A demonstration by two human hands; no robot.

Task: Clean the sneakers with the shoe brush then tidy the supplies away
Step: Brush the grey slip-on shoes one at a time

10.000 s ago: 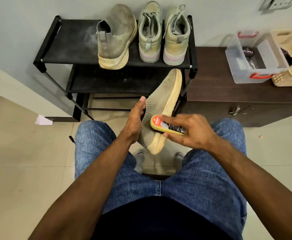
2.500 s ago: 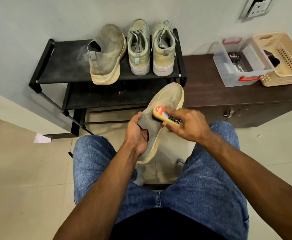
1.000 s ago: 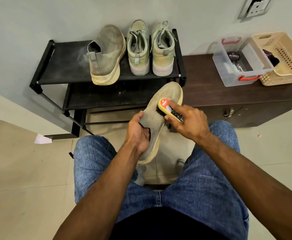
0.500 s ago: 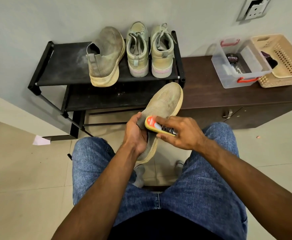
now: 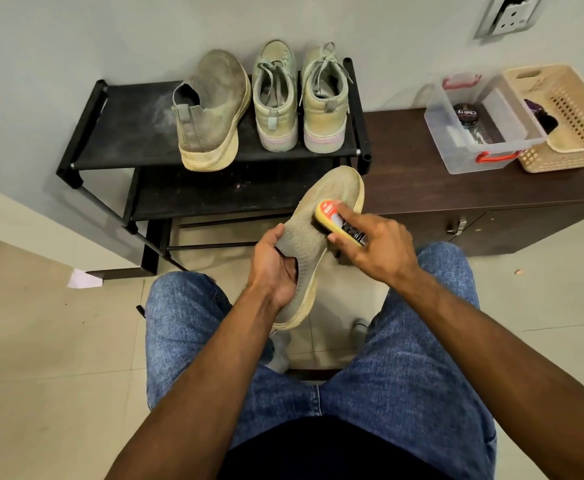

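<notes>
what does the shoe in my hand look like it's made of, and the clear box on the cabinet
Held shoe: upper looks like knit mesh fabric, matte, with visible ribbing and tiny holes; sole probably rubber or foam, cream and smooth. Clear box: likely hard plastic, see-through and glossy, with red handles.

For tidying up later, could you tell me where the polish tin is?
Head view, upper right: the polish tin sits inside the clear box on the dark cabinet, beside the beige basket.

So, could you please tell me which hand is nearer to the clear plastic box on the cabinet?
Right. The right hand holds the brush below-left of the box; the left hand grips the sneaker farther left.
</notes>
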